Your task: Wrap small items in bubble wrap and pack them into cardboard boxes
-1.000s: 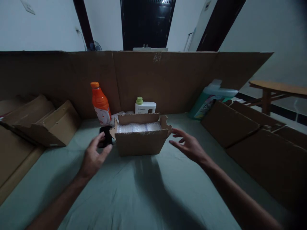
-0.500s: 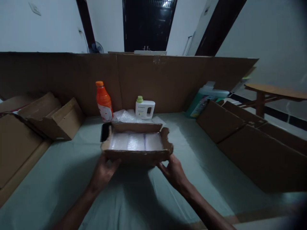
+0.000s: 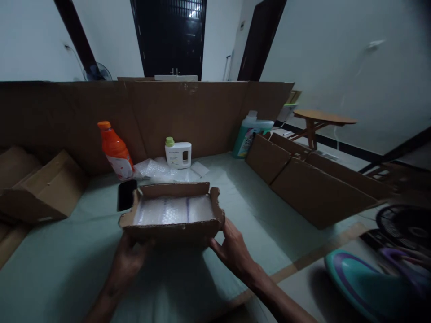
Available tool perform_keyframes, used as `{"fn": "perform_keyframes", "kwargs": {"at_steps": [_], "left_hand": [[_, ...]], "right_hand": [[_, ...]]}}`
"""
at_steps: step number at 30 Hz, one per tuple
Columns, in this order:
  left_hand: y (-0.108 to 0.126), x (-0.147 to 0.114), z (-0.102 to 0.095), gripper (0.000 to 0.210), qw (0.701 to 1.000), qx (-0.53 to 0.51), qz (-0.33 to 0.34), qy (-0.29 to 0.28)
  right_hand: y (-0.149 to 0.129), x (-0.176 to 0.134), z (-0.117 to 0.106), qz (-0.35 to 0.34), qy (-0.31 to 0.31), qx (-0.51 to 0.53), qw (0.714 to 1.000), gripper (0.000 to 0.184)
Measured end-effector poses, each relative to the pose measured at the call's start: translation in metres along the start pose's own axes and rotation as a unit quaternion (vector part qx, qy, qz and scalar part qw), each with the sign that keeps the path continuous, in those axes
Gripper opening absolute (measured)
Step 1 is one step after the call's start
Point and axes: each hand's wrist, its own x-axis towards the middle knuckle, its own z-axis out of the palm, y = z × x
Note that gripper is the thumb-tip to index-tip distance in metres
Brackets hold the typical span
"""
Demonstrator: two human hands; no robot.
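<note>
An open cardboard box (image 3: 175, 232) is held between my two hands over the green cloth. Clear bubble wrap (image 3: 173, 211) with dark stripes lies inside it; whatever the wrap covers cannot be made out. My left hand (image 3: 129, 260) grips the box's near left corner, its fingers partly hidden beneath the box and a little blurred. At the near right corner, my right hand (image 3: 232, 246) is closed on the box, thumb along the front wall. A black phone-like slab (image 3: 127, 195) lies just beyond the box's left end.
Behind the box stand an orange bottle (image 3: 116, 150), loose bubble wrap (image 3: 156, 170) and a white jug with green cap (image 3: 179, 154). A teal liquid bottle (image 3: 247, 137) and long cardboard boxes (image 3: 313, 188) line the right. Another carton (image 3: 50, 186) sits left, before a cardboard wall (image 3: 202, 112).
My view has turned to the right, so the things on the cloth appear farther left. Both hands still hold the box, which looks slightly closer. A fan and a teal object now show at lower right.
</note>
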Motion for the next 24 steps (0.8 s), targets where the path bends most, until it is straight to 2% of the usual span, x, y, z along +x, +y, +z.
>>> {"fn": "perform_keyframes", "kwargs": {"at_steps": [2,4,7,10,12,14,17,21,24], "left_hand": [[0.013,0.013,0.031,0.056,0.998,-0.022,0.024,-0.057],[0.031,0.029,0.068,0.054,0.987,-0.049,0.050,-0.141],[0.058,0.056,0.126,0.065,0.965,-0.072,0.089,-0.235],[0.077,0.083,0.177,0.071,0.951,-0.078,0.113,-0.278],[0.082,0.097,0.201,0.070,0.946,-0.082,0.121,-0.288],[0.078,0.104,0.215,0.067,0.944,-0.083,0.125,-0.292],[0.059,0.094,0.220,0.068,0.954,-0.065,0.113,-0.269],[0.024,0.049,0.218,0.076,0.975,-0.028,0.088,-0.203],[0.010,0.016,0.229,0.079,0.974,-0.034,0.106,-0.199]], "right_hand": [[0.016,-0.006,-0.018,0.031,0.029,-0.026,0.999,0.036],[0.033,-0.010,-0.038,0.071,0.057,-0.051,0.994,0.029],[0.059,-0.016,-0.065,0.131,0.093,-0.100,0.982,0.025],[0.082,-0.025,-0.080,0.161,0.128,-0.133,0.970,0.029],[0.095,-0.034,-0.081,0.159,0.144,-0.121,0.969,0.036],[0.108,-0.043,-0.079,0.157,0.147,-0.088,0.972,0.051],[0.126,-0.053,-0.076,0.184,0.118,-0.043,0.975,0.070],[0.147,-0.052,-0.078,0.229,0.073,0.023,0.970,0.081],[0.158,-0.047,-0.080,0.229,0.050,0.083,0.969,0.085]]}}
